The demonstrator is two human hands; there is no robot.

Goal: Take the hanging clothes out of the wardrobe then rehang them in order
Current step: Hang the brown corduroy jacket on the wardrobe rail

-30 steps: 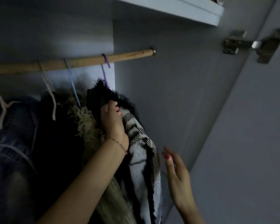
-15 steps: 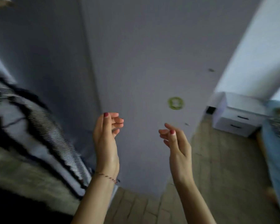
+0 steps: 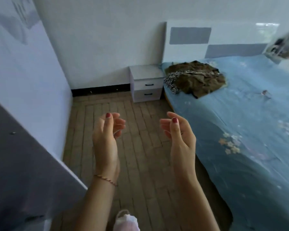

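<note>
View has swung from the wardrobe interior to the blue-sheeted bed [image 3: 240, 130], where olive and patterned clothes [image 3: 195, 79] lie heaped near its headboard; left hand [image 3: 107, 137] and right hand [image 3: 180, 135] remain empty, fingers loosely curled.

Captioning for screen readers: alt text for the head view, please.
Two empty hands, left hand and right hand, are raised with fingers loosely curled over a wood floor. To the right, olive clothes lie heaped on a blue bed beside a white nightstand.
</note>
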